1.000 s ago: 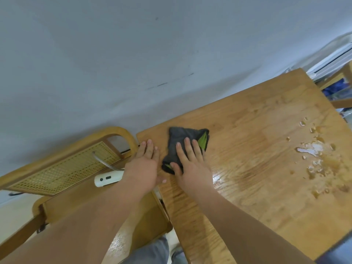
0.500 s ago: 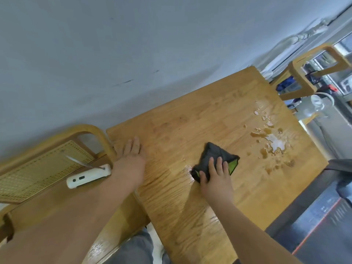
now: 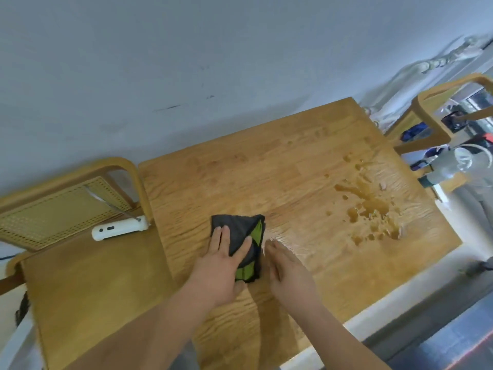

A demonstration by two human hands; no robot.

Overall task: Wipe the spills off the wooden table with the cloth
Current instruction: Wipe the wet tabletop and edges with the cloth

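A dark grey cloth (image 3: 240,231) with green patches lies folded on the wooden table (image 3: 293,169), left of its middle. My left hand (image 3: 221,263) presses flat on the cloth with straight fingers. My right hand (image 3: 285,271) lies just right of the cloth, fingers straight, its edge at the cloth's side; it holds nothing. Brown spills (image 3: 370,206) spread in puddles and drops over the table's right part, well apart from the cloth. A wet sheen shows on the wood right of the cloth.
A wooden chair (image 3: 80,263) with a cane back stands left of the table, a white device (image 3: 120,228) on its seat. Another wooden chair (image 3: 432,124) stands at the far right. A grey wall runs behind the table.
The cloth passed from under my right hand to under my left hand. My left hand came off the table's left edge onto the cloth; my right hand now lies beside it.
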